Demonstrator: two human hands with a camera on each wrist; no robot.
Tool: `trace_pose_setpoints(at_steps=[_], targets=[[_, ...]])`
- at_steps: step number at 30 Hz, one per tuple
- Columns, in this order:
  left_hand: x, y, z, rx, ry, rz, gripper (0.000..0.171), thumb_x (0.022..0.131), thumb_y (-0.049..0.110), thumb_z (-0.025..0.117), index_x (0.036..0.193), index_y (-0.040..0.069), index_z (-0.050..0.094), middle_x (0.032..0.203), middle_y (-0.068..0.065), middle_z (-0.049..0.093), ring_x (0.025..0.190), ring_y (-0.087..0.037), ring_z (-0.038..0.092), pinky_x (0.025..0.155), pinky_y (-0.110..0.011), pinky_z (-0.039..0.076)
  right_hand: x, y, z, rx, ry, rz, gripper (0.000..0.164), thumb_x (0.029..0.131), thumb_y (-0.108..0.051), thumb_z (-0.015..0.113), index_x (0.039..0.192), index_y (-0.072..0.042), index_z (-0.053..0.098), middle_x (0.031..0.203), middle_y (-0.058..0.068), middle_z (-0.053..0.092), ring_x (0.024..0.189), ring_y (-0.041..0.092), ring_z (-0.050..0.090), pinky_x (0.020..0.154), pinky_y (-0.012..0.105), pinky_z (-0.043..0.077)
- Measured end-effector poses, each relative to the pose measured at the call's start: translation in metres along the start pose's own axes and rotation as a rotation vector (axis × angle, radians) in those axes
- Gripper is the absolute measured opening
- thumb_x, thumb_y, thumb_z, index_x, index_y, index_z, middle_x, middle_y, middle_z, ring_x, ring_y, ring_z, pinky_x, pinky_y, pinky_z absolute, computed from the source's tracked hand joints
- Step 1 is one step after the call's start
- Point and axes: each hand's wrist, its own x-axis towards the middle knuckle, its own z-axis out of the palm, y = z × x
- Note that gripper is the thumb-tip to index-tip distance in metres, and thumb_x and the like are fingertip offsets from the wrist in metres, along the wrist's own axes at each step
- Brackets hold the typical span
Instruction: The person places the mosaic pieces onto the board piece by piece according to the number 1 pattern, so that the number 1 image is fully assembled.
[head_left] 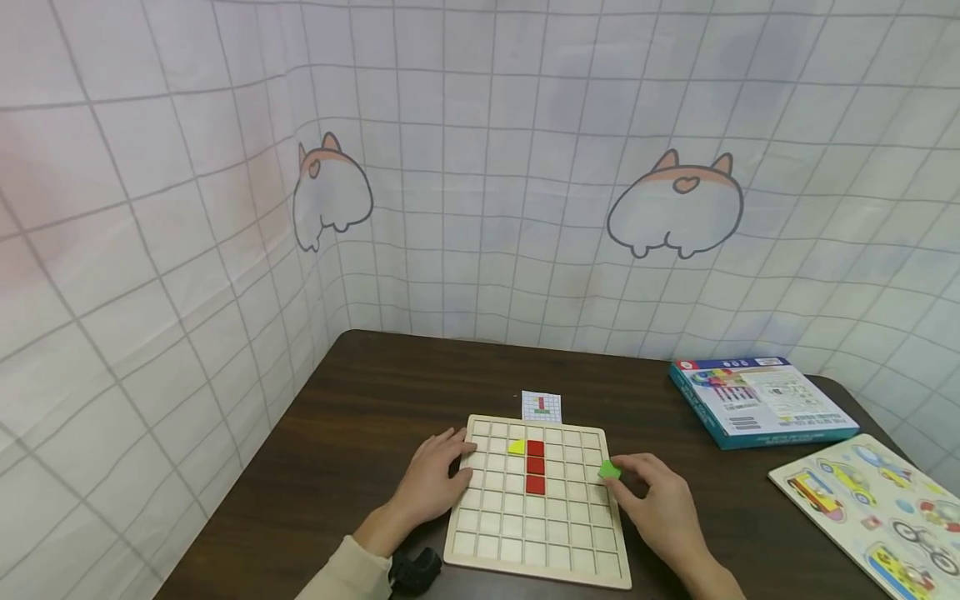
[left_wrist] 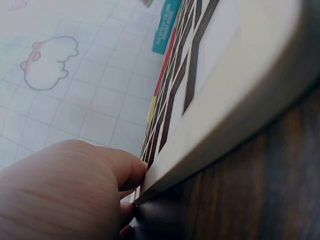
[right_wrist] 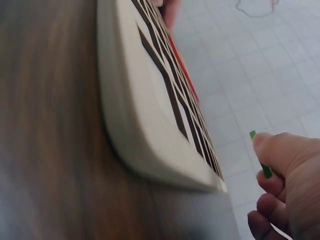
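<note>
A pale wooden grid board (head_left: 534, 552) lies on the table. Three red square tiles (head_left: 536, 466) form a column in its upper middle, and a yellow tile (head_left: 517, 447) with a slanted or rounded corner sits left of the top one. My left hand (head_left: 431, 477) rests at the board's left edge, thumb and fingertips touching the rim; the left wrist view shows the thumb (left_wrist: 125, 167) against it. With thumb and index finger, my right hand (head_left: 660, 502) pinches a small green tile (head_left: 609, 470) above the right edge. The right wrist view shows this green tile (right_wrist: 267, 171) edge-on.
A small printed pattern card (head_left: 542, 407) lies behind the board. Farther right are a flat teal box (head_left: 772, 404) and a picture board (head_left: 847, 521) with vehicles. A black object (head_left: 416, 572) is beside the left wrist. A grid-patterned curtain (head_left: 480, 208) hangs behind the dark table (head_left: 360, 408).
</note>
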Motion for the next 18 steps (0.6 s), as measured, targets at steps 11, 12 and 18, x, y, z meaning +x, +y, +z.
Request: trace_pose_setpoints(at_steps=[11, 12, 18], targets=[[-0.001, 0.000, 0.000, 0.008, -0.008, -0.003, 0.036, 0.094, 0.019, 0.062, 0.128, 0.009, 0.064, 0.147, -0.013, 0.047, 0.141, -0.033, 0.035, 0.117, -0.056, 0.021, -0.010, -0.027, 0.021, 0.148, -0.142, 0.021, 0.023, 0.079, -0.015, 0.082, 0.099, -0.022, 0.074, 0.089, -0.016, 0.062, 0.069, 0.005, 0.050, 0.059, 0.019, 0.045], [-0.001, 0.000, 0.000, 0.008, -0.011, -0.005, 0.036, 0.094, 0.019, 0.062, 0.128, 0.009, 0.064, 0.147, -0.013, 0.047, 0.141, -0.033, 0.035, 0.117, -0.056, 0.021, -0.011, -0.031, 0.023, 0.158, -0.149, 0.019, 0.023, 0.078, -0.015, 0.083, 0.098, -0.022, 0.075, 0.090, -0.017, 0.062, 0.071, 0.004, 0.052, 0.061, 0.019, 0.048], [0.001, 0.000, 0.000, 0.010, -0.007, -0.008, 0.035, 0.094, 0.019, 0.062, 0.128, 0.010, 0.064, 0.148, -0.013, 0.047, 0.141, -0.033, 0.035, 0.117, -0.055, 0.021, -0.016, -0.044, 0.033, 0.181, -0.146, -0.022, 0.025, 0.075, -0.015, 0.085, 0.096, -0.025, 0.075, 0.094, -0.021, 0.065, 0.082, 0.002, 0.061, 0.073, 0.022, 0.056]])
